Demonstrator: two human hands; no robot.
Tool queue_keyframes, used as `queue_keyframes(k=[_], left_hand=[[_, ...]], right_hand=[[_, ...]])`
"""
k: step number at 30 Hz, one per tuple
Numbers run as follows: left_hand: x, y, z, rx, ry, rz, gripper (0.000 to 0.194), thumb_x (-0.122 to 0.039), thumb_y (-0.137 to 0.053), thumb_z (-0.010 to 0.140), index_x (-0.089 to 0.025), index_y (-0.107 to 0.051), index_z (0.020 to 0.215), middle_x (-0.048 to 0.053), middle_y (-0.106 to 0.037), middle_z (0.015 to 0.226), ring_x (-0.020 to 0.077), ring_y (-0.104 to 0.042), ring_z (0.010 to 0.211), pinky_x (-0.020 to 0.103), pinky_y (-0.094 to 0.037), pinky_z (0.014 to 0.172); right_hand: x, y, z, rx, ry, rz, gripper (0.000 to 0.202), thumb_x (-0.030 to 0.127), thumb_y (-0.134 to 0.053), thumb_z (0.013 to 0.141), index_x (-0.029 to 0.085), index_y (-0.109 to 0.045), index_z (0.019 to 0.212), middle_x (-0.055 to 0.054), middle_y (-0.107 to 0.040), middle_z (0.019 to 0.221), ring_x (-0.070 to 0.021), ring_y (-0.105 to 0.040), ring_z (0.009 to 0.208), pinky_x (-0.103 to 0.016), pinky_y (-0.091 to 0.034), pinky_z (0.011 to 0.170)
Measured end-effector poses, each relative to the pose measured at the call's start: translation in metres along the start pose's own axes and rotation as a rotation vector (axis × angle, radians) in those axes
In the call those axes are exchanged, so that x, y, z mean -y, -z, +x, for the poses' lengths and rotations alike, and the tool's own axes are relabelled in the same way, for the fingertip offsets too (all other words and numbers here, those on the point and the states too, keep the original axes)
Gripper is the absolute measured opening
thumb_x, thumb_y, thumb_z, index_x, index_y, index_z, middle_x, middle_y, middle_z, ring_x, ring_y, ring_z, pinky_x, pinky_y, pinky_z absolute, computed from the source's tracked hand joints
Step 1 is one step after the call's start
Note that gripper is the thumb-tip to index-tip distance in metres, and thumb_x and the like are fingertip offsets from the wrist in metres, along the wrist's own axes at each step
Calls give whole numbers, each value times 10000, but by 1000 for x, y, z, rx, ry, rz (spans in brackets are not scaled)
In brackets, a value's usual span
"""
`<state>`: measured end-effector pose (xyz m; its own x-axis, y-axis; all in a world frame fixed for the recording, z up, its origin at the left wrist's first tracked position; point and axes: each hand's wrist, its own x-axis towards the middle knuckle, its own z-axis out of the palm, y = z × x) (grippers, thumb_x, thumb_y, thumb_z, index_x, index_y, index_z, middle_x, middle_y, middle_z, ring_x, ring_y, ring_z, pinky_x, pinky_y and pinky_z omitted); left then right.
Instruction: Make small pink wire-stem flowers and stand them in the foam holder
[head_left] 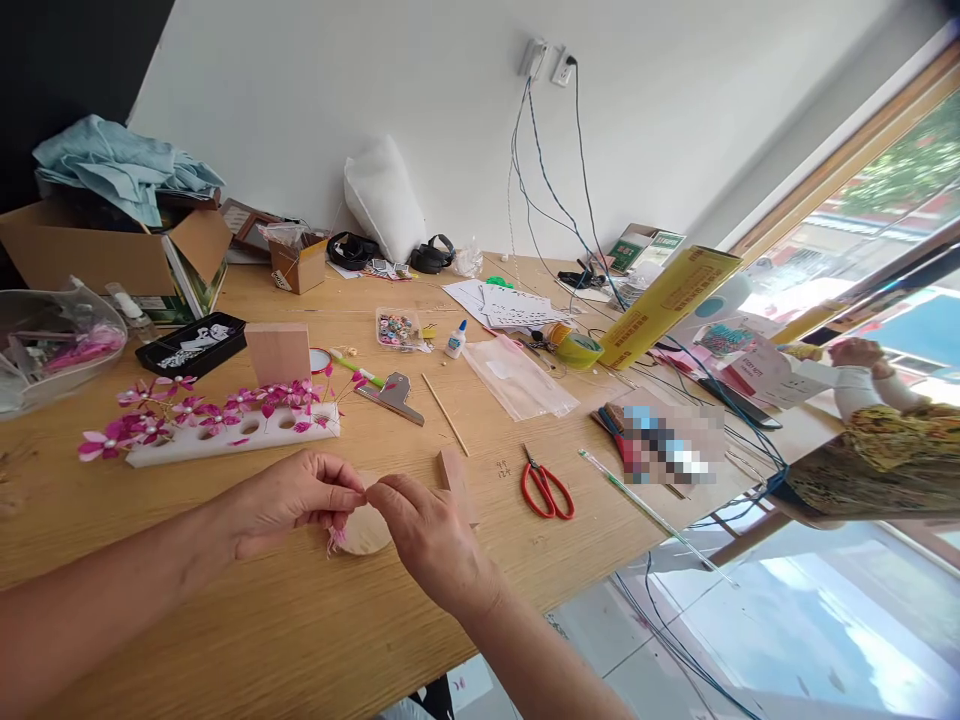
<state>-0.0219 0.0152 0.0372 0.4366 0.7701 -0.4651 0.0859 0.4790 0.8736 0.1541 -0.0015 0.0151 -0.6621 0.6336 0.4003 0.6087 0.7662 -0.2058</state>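
My left hand [311, 495] is closed in a pinch above the table, and a small bunch of pink strands [334, 540] hangs below its fingers. The fingertips of my right hand [431, 535] meet those of the left; that hand is pinched too, but what lies between its fingers is too small to make out. Under both hands is a round wooden disc [367, 532], partly covered by them. A wooden block [456, 485] lies just beyond my right hand. Red-handled scissors [547, 490] rest to the right of it.
A white holder [247, 437] with pink flowers stands at left, near an upright wooden block [278, 353]. Beyond are a metal clip [394, 395], a stick [445, 413], a glue bottle [456, 340] and a bead box [398, 328]. Another person's hands [859, 355] show at right.
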Motion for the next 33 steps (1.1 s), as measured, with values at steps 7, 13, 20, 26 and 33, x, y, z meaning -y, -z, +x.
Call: queue_keyframes(k=[7, 13, 20, 26, 33], left_hand=[[9, 1, -3, -194, -456, 891, 186, -190, -447, 751, -172, -610, 663, 12, -532, 659, 144, -482, 608, 258, -365, 570], [14, 3, -4, -237, -724, 1187, 296, -126, -343, 795, -185, -606, 672, 19, -522, 665, 146, -475, 612, 248, -354, 560], [6, 4, 4, -148, -127, 250, 191, -355, -612, 656, -169, -590, 619, -33, -527, 530, 126, -473, 519, 256, -386, 543], [9, 2, -2, -49, -48, -57, 210, -318, -718, 596, -141, -616, 647, -32, -536, 567, 95, -467, 528, 234, -396, 555], [8, 6, -3, -65, -162, 269, 143, -301, -595, 686, -159, -601, 672, -21, -529, 567, 128, -490, 544, 259, -403, 564]], right_hand=[[4, -4, 14, 45, -610, 764, 198, 23, -427, 748, 171, -500, 639, 47, -532, 543, -72, -548, 452, -156, -385, 429], [-6, -10, 28, 225, -832, 1176, 184, 70, -442, 757, 165, -483, 605, 63, -510, 488, -52, -492, 363, -147, -389, 374], [-1, 11, 10, -186, -370, 461, 93, 150, -507, 819, 176, -568, 885, -49, -650, 871, -136, -632, 687, -241, -468, 620], [4, 13, 1, 6, 11, -11, 224, 100, -359, 897, 152, -545, 1009, -69, -628, 1012, -134, -597, 725, -221, -383, 518], [4, 0, 11, 3, -143, 188, 210, 0, -422, 789, 153, -564, 764, -17, -611, 697, -110, -575, 604, -199, -382, 544]])
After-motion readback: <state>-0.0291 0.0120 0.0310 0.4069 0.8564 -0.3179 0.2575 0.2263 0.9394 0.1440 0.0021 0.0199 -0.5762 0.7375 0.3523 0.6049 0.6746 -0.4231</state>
